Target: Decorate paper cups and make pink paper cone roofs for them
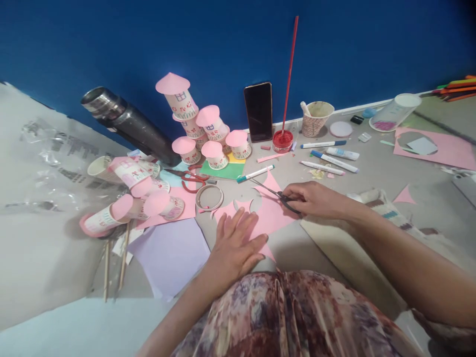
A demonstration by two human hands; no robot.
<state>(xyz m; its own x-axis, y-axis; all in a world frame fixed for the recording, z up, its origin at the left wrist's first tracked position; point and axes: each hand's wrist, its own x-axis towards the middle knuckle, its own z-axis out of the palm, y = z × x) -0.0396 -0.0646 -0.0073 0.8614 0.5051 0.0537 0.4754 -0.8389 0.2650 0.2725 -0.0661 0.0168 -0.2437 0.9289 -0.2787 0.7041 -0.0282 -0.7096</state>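
Observation:
My left hand (240, 238) lies flat with fingers spread on a sheet of pink paper (277, 215), which has pieces cut out of its edges. To the right, my right hand (310, 199) is closed around the handles of a pair of scissors (279, 194). The scissor blades point left and lie over the paper's upper part. Just beyond the blades rests a green-capped marker (256, 173). A roll of tape (209, 197) sits by the paper's left edge. Red-handled pliers (193, 178) lie farther left.
Decorated paper cups with pink cone roofs (213, 156) stand stacked at the back, and more (130, 173) lie at left. A dark flask (130, 124) leans there. A phone (259, 111), a red pot with a stick (282, 141) and several markers (323, 145) line the back. Purple paper (173, 258) lies left.

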